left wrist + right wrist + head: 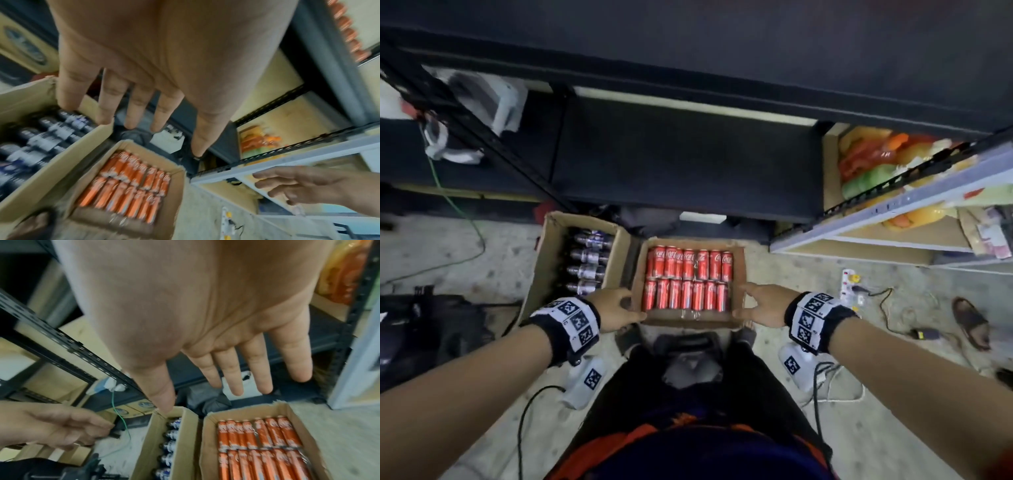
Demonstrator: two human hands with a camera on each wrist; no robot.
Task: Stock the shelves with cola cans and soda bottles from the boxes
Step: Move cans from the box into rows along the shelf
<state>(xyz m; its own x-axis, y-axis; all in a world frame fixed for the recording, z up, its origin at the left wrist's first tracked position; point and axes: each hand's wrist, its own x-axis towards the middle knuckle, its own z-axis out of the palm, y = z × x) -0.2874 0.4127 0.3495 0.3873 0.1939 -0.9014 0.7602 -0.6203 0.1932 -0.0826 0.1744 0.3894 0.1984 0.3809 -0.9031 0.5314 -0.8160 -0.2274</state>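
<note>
Your left hand (614, 310) and your right hand (763, 306) are stretched out over the near corners of the cardboard box (690, 322) with cola cans (688, 279). The fingers (135, 105) of the left hand are straight and spread, holding nothing; the fingers (255, 369) of the right hand are the same. If they touch the box edge, I cannot tell. The red cans lie in two rows inside this box on the floor (808, 274). Just left of it stands a second box (541, 260) with dark soda bottles (587, 263). Behind both boxes is the dark shelf (681, 164), and further right a lighter shelf (893, 219) with coloured packets (876, 161).
</note>
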